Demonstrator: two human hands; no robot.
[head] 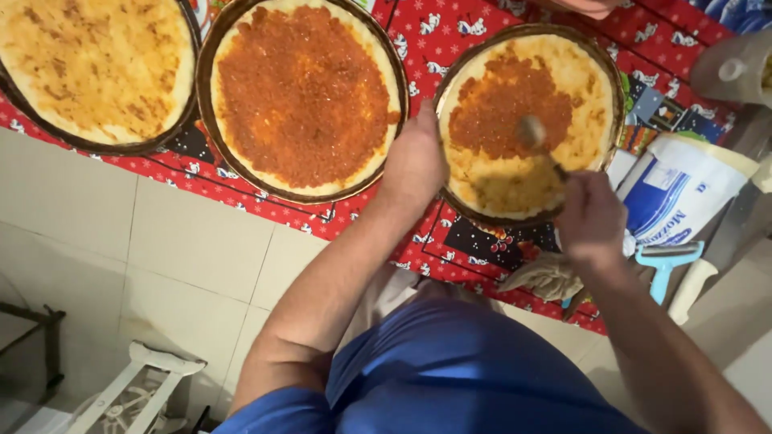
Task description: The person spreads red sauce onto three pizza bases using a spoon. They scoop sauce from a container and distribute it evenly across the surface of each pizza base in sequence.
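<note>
Three round pizza bases lie in dark pans on a red patterned tablecloth [438,40]. The right base [563,88] is partly covered with orange-red sauce. My right hand [591,215] holds a spoon [532,133] whose bowl, blurred by motion, rests on that sauce. My left hand [414,161] grips the left rim of the right pan [444,104]. The middle base [304,95] is fully spread with sauce. The left base [96,64] is pale yellow with no red sauce.
A white and blue bag [679,197] stands right of the pan, with a light blue peeler [666,264] and a crumpled cloth [548,277] near the table edge. A jar [736,68] sits at the far right. Below are beige floor tiles [161,257] and a white rack [133,394].
</note>
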